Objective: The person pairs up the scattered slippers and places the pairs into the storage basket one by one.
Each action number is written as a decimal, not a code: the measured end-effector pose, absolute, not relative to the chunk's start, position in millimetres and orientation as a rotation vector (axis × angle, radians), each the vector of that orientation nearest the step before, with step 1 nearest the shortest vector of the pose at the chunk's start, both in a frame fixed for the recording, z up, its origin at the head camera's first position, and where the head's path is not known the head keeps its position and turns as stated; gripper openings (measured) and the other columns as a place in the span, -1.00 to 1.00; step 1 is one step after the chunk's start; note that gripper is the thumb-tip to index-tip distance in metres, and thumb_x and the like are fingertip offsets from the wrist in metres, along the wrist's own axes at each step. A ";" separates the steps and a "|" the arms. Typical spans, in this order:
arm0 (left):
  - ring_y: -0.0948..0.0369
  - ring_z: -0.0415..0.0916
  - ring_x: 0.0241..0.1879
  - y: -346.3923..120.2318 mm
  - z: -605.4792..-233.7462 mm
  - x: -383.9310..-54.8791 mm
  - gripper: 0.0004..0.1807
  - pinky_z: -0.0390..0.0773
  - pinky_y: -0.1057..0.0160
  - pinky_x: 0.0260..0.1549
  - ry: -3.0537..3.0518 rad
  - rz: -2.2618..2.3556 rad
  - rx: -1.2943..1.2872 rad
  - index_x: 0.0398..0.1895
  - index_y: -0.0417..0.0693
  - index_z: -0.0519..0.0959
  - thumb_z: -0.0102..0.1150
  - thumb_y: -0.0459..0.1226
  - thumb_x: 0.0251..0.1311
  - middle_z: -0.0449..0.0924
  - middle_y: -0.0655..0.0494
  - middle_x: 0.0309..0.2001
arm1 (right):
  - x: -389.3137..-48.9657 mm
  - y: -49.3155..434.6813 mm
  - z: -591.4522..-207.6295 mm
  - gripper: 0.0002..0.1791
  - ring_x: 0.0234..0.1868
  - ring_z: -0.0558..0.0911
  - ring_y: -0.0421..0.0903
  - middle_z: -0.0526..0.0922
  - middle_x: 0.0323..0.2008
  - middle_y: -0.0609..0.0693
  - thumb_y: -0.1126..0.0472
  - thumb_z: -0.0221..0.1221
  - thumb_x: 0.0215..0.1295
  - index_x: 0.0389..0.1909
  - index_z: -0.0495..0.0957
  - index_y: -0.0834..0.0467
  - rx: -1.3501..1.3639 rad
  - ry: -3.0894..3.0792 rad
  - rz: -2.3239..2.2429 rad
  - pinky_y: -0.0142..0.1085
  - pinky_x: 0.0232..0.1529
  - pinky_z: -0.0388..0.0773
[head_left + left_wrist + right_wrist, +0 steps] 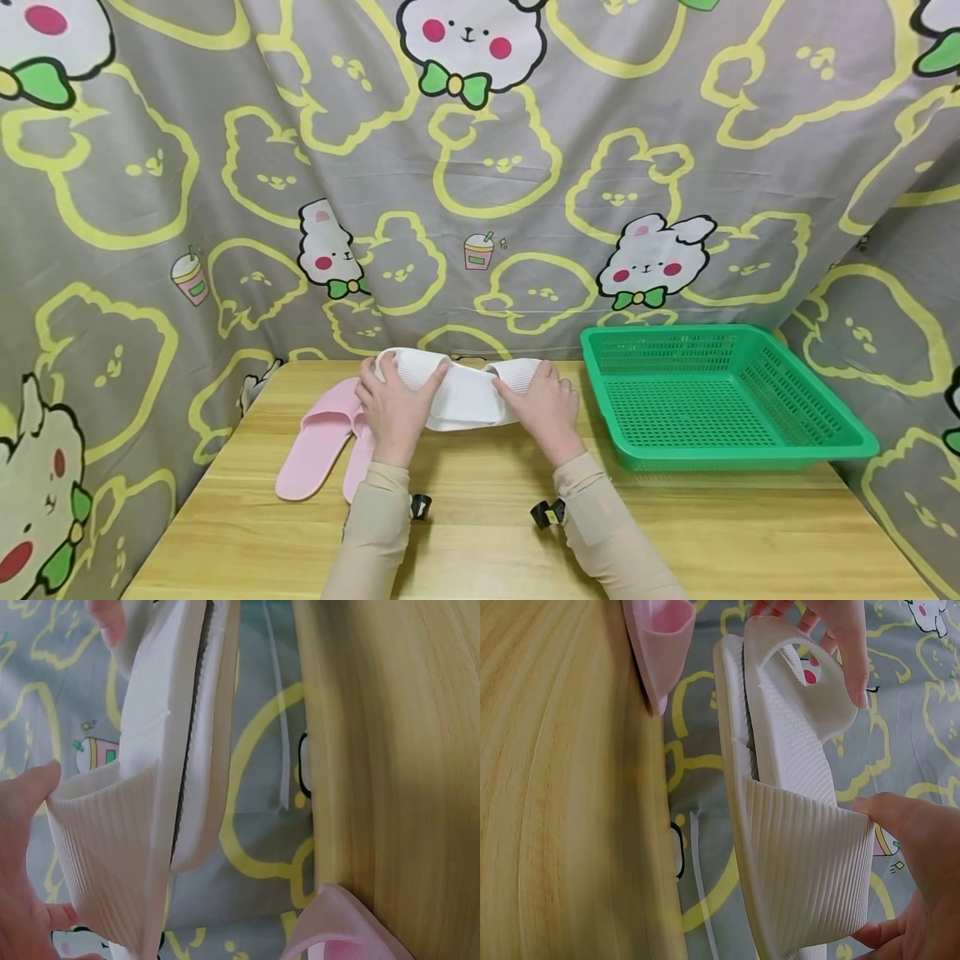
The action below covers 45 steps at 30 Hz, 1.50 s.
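Two white slippers [468, 400] with ribbed straps are held up near the table's back edge, laid against each other and pointing opposite ways. My left hand [393, 412] grips the strap end on the left, thumb along the strap's edge. At the other end, my right hand [551, 412] holds the second ribbed strap [810, 862] between thumb and fingers. A thin dark gap runs between the two slippers in the left wrist view. Partly behind my left hand, a pair of pink slippers [311, 450] lies on the table.
To the right on the wooden table [480, 550] stands a green mesh basket [738, 462] with nothing seen inside it. A grey patterned curtain [510, 192] hangs behind the table and along both sides.
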State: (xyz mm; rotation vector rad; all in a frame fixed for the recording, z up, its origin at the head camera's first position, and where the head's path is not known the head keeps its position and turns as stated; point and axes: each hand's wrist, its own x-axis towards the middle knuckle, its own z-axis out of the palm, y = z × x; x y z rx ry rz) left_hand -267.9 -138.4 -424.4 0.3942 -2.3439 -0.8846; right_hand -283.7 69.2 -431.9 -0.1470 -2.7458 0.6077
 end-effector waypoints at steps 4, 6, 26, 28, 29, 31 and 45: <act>-0.27 0.13 0.23 -138.8 -424.5 -267.8 0.12 0.29 -0.17 0.12 -2.364 -0.890 0.388 0.39 0.02 0.23 0.24 0.46 -0.19 0.03 -0.27 0.42 | -284.1 70.6 -431.4 0.04 -0.23 0.59 0.24 0.60 -0.19 0.24 -0.62 0.02 0.00 -0.02 0.37 0.33 -0.148 -2.750 0.613 0.00 -0.24 0.51; -0.28 0.13 0.23 -139.1 -423.7 -267.6 0.16 0.31 -0.17 0.10 -2.381 -0.883 0.382 0.43 0.03 0.20 0.24 0.47 -0.19 0.03 -0.29 0.43 | -284.5 71.4 -431.2 0.04 -0.22 0.59 0.25 0.60 -0.18 0.25 -0.61 0.02 0.01 -0.02 0.37 0.34 -0.143 -2.750 0.613 0.00 -0.23 0.51; -0.24 0.20 0.24 -138.4 -413.6 -262.1 0.18 0.30 -0.24 0.12 -2.653 -0.764 0.264 0.52 0.18 0.07 0.15 0.50 -0.16 0.10 -0.24 0.41 | -292.0 85.3 -432.7 -0.02 -0.24 0.62 0.24 0.60 -0.25 0.25 -0.61 0.01 0.03 -0.13 0.38 0.31 -0.152 -2.724 0.611 0.00 -0.35 0.50; -0.23 0.19 0.24 -138.9 -413.6 -262.0 0.18 0.32 -0.24 0.11 -2.669 -0.750 0.235 0.52 0.19 0.08 0.16 0.50 -0.17 0.08 -0.22 0.43 | -292.6 86.6 -433.1 -0.02 -0.25 0.62 0.24 0.59 -0.27 0.25 -0.62 0.00 0.02 -0.15 0.37 0.31 -0.151 -2.727 0.613 0.00 -0.36 0.50; -0.23 0.19 0.25 -139.4 -413.5 -262.1 0.19 0.32 -0.24 0.11 -2.679 -0.738 0.220 0.52 0.20 0.08 0.17 0.50 -0.18 0.07 -0.21 0.44 | -292.9 87.3 -433.2 -0.02 -0.26 0.62 0.24 0.59 -0.27 0.25 -0.62 0.00 0.02 -0.14 0.37 0.31 -0.150 -2.727 0.614 0.00 -0.36 0.50; -0.24 0.17 0.27 -140.8 -413.2 -262.1 0.19 0.31 -0.26 0.13 -2.696 -0.724 0.179 0.52 0.20 0.08 0.21 0.47 -0.19 0.05 -0.20 0.44 | -293.2 89.0 -432.9 -0.02 -0.26 0.62 0.25 0.59 -0.26 0.26 -0.61 0.01 0.03 -0.13 0.37 0.32 -0.151 -2.725 0.624 0.01 -0.36 0.50; -0.30 0.17 0.30 -156.9 -415.3 -259.9 0.37 0.31 -0.28 0.13 -2.743 -0.605 -0.081 0.55 0.22 0.00 0.60 0.17 -0.43 0.04 -0.28 0.43 | -290.2 93.3 -428.3 -0.03 -0.28 0.60 0.27 0.59 -0.24 0.27 -0.59 0.05 0.02 -0.13 0.37 0.33 -0.161 -2.727 0.663 0.03 -0.36 0.53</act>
